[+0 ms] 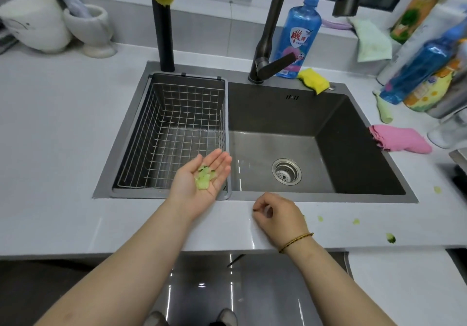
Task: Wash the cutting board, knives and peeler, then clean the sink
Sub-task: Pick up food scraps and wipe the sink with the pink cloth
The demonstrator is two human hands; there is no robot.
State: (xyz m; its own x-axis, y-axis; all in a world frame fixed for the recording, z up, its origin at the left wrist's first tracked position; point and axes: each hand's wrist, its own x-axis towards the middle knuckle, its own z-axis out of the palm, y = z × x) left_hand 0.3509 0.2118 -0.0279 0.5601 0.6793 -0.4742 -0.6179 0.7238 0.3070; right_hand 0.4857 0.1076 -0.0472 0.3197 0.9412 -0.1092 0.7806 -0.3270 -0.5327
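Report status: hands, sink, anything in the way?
Left hand open, peel scraps on palm. Right hand pinches dark bit. Sink holds no dishes. Green bits litter counter.

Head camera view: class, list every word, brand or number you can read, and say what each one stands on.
"雕牌": red characters on the shield label of the blue plastic pump bottle; stylised, so a probable reading.
Small print lower on that label: too small to read.
Labels on the tilted blue bottle and the orange-yellow bottle: blurred, unreadable.
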